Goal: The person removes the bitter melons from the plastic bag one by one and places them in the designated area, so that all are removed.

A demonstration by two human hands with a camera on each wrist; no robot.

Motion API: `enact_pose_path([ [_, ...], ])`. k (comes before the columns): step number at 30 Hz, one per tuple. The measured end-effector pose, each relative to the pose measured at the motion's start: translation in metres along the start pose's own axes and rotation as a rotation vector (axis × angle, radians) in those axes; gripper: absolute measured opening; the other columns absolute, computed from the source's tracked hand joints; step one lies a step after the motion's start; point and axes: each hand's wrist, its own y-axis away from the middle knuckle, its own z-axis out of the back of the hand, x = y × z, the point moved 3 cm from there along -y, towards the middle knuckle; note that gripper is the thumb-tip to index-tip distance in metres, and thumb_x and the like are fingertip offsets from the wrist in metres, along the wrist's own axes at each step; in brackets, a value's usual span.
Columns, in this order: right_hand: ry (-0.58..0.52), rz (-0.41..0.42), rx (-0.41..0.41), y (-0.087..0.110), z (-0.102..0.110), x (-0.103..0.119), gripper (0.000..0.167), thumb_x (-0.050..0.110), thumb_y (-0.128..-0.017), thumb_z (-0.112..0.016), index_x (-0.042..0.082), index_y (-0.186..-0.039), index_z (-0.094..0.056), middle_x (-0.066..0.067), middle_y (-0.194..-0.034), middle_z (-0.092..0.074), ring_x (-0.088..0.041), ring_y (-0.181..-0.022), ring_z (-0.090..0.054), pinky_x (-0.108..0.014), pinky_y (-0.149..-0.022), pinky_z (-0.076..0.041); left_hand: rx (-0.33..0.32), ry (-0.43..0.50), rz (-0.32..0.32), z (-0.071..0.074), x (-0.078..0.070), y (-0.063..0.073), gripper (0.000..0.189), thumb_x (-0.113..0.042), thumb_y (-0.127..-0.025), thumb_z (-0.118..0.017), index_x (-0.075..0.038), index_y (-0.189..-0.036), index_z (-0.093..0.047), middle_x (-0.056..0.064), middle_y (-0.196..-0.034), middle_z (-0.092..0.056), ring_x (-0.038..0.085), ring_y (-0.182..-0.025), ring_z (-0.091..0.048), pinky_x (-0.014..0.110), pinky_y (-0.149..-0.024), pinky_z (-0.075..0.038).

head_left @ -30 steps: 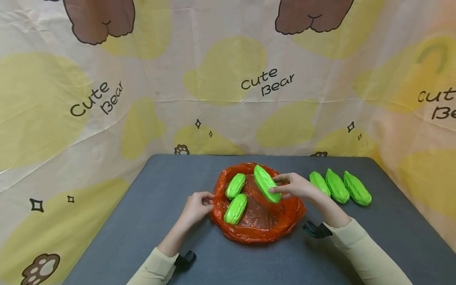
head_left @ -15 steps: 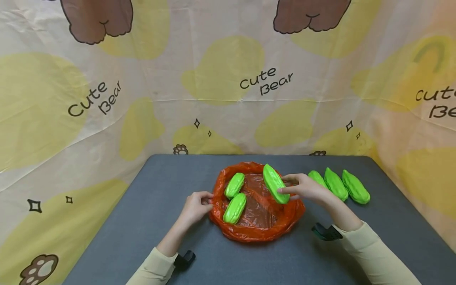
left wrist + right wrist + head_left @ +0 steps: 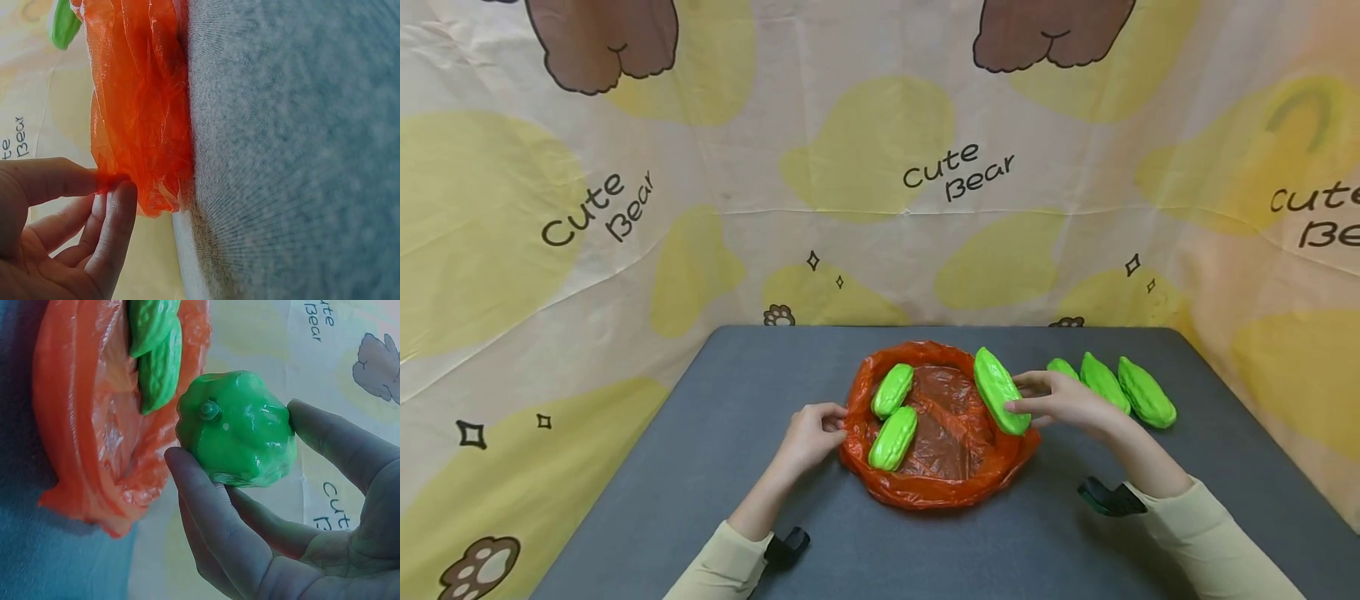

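Note:
An orange-red plastic bag point(image 3: 925, 497) with a rolled-down rim sits on the table, its mouth facing up. Two bright green bitter melons point(image 3: 892, 439) lie inside it on the left. At the bag's left rim my left hand point(image 3: 810, 437) pinches the plastic between thumb and fingers, which the left wrist view shows close up. My right hand point(image 3: 1067, 402) holds another bitter melon point(image 3: 999, 392) above the bag's right rim. In the right wrist view that held melon point(image 3: 240, 431) shows its stem end, gripped between thumb and fingertips.
Three more bitter melons point(image 3: 1142, 392) lie side by side at the table's back right, one partly hidden behind my right hand. The grey table point(image 3: 700, 467) ends at a patterned cloth backdrop point(image 3: 865, 150).
My right hand has moved to the right with the bitter melon, from over the bag's inside to over its right rim. The left hand stays at the left rim.

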Motion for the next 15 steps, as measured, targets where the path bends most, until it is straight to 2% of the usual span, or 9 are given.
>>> enact_pose_path([
  [10, -0.007, -0.005, 0.008, 0.012, 0.009, -0.010, 0.077, 0.030, -0.089, -0.065, -0.012, -0.142, -0.028, -0.034, -0.139, -0.037, -0.041, -0.123, -0.047, -0.042, -0.086, -0.053, 0.006, -0.003, -0.016, 0.000, 0.000, 0.001, 0.022, -0.002, -0.075, -0.067, -0.002, -0.097, -0.071, 0.004, -0.080, -0.068, 0.010, -0.067, -0.059, 0.024, -0.061, -0.049],
  [15, -0.004, -0.028, -0.005, 0.018, 0.013, -0.018, 0.078, 0.030, -0.088, -0.067, -0.012, -0.141, -0.028, -0.033, -0.139, -0.036, -0.041, -0.124, -0.046, -0.040, -0.085, -0.053, 0.001, -0.001, 0.006, 0.000, 0.001, 0.000, 0.022, -0.002, -0.075, -0.068, -0.003, -0.096, -0.071, 0.002, -0.079, -0.067, 0.010, -0.067, -0.059, 0.025, -0.061, -0.049],
])
